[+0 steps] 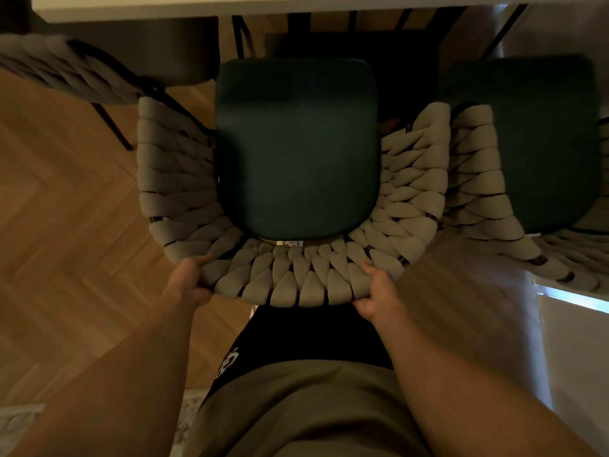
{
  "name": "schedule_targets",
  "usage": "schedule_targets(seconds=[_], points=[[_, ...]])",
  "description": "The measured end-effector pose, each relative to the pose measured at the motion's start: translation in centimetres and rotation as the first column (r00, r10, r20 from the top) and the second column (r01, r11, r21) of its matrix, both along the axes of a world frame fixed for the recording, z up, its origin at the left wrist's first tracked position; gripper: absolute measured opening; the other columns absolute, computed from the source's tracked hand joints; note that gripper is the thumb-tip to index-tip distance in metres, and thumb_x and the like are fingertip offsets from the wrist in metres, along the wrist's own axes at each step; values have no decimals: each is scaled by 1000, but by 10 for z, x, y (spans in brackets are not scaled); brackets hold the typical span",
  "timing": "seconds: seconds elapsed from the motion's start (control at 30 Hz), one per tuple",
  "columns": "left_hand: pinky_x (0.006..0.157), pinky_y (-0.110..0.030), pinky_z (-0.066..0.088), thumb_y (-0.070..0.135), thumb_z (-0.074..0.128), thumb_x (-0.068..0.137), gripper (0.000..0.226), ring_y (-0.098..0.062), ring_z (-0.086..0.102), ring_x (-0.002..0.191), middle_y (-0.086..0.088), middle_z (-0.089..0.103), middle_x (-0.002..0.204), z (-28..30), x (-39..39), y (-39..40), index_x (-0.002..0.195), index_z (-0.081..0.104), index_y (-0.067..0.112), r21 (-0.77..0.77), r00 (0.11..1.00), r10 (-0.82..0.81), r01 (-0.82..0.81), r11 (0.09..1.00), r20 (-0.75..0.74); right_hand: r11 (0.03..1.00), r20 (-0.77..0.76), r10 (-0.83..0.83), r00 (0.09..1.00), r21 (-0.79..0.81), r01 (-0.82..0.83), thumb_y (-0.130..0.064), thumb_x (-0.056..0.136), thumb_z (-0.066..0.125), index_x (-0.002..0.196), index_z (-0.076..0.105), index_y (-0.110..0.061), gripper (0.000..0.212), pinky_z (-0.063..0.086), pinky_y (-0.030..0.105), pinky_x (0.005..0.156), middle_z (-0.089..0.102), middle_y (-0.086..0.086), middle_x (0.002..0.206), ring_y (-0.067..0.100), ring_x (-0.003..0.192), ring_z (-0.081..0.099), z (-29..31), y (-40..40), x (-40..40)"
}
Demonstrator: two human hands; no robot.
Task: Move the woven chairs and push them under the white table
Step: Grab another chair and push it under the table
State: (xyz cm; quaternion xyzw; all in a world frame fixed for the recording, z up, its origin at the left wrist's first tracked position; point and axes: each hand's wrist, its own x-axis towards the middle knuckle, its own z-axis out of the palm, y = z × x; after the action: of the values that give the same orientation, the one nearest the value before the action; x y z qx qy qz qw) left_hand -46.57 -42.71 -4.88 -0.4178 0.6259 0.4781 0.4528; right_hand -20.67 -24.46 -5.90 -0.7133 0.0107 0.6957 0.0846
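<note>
Although the white table (pixel 131 4) shows only as a pale edge at the top of the view, it serves as the mark for judging progress. The middle woven chair (pixel 296 278) stands short of that edge, its dark seat cushion (pixel 296 143) wholly outside it, so this chair is not yet under. A second woven chair (pixel 478 192) just beside it, on the right, also sits clear of the table; a third (pixel 66 70), to the left, has its seat partly under the edge. The left hand (pixel 188 282) and right hand (pixel 379 291) each grip the middle chair's backrest rim, fingers curled round it.
</note>
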Motion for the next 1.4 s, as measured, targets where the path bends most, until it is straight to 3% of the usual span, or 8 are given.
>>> schedule_targets(seconds=[0.17,0.3,0.47,0.53,0.7,0.9,1.1,1.4], points=[[72,-49,57,-1,59,89,47,-34,65,108,-12,66,126,-3,2,-3,134,58,13,16,991,117,-116,993,-62,998,19,-63,998,10,63,-4,92,63,116,66,-6,24,48,59,103,68,23,122,41,115,64,1,-2,-1],[90,-55,55,-8,61,84,43,-35,63,111,-12,65,125,-3,3,2,121,63,15,36,975,202,-199,979,-99,991,19,-112,994,69,111,1,90,59,131,62,-8,43,47,61,103,68,21,124,41,116,64,3,2,0],[95,-52,54,-9,61,85,30,-32,65,107,-12,67,117,6,9,14,104,66,14,80,965,230,-221,972,-123,986,27,-136,990,99,133,4,86,61,127,64,-7,43,60,47,57,70,21,116,39,98,69,18,19,5],[95,-51,54,-9,61,85,28,-32,66,106,-12,67,117,9,11,20,102,66,12,95,961,245,-234,968,-127,989,25,-121,992,93,119,3,86,61,123,66,-6,38,59,44,50,71,20,114,38,96,69,23,24,5],[88,-49,56,-10,61,84,31,-31,67,104,-11,68,115,10,2,42,104,67,13,119,954,267,-252,961,-134,992,59,-71,996,112,64,1,83,65,128,65,-9,46,61,48,67,71,19,120,39,104,69,21,50,-6],[86,-47,56,-7,59,87,25,-29,65,98,-10,66,110,-3,-19,77,99,63,14,132,958,245,-226,965,-147,990,93,-23,995,143,10,4,80,67,129,65,-12,52,61,49,68,70,19,120,40,102,69,13,92,-35],[81,-50,59,-6,63,82,44,-34,66,105,-14,66,122,-23,-39,91,121,63,13,113,958,249,-234,965,-142,986,86,-5,996,168,-10,1,87,64,132,61,-11,47,54,57,94,68,20,121,40,108,66,4,118,-54],[81,-51,60,-3,65,80,53,-35,65,105,-15,60,124,-22,-77,117,130,55,11,89,973,155,-141,986,-173,975,48,112,993,187,-119,-11,91,67,139,56,-13,49,61,50,65,68,21,123,40,108,67,0,140,-79]])
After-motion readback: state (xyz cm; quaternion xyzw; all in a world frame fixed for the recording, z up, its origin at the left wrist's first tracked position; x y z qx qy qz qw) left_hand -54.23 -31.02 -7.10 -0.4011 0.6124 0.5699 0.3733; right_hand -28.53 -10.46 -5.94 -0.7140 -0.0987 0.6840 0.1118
